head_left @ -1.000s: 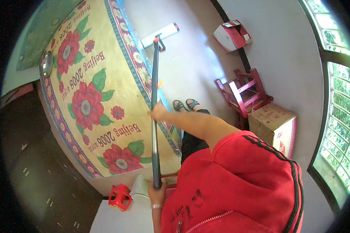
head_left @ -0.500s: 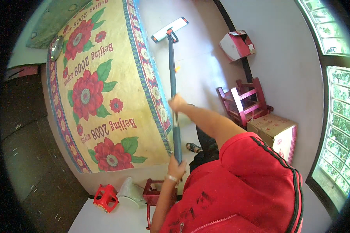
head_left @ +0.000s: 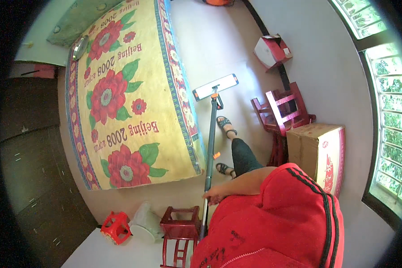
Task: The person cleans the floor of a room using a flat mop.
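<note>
My right hand (head_left: pixel 215 194) is closed around the grey pole of a flat mop (head_left: pixel 211 138). The pole slants from beside my red top up toward the middle of the view. At its far end the white mop head (head_left: pixel 223 86), with dark and orange end caps, lies flat on the floor just right of the bed. An orange clip (head_left: pixel 216 155) sticks out from the pole above my hand. The pole's near end runs down past a dark red chair, beside my top. My left hand is out of sight.
A bed with a yellow flowered cover (head_left: pixel 158 152) fills the left. Along the right wall are a dark red wooden chair (head_left: pixel 283 107), a cardboard box (head_left: pixel 306 142) and a white-and-red box (head_left: pixel 272 51). At the lower left stand a red stool (head_left: pixel 116 227) and another chair (head_left: pixel 180 228).
The mop has been pulled back toward me, its head sliding nearer along the floor. My right hand has come down close to my body, and my left hand has dropped out of view.
</note>
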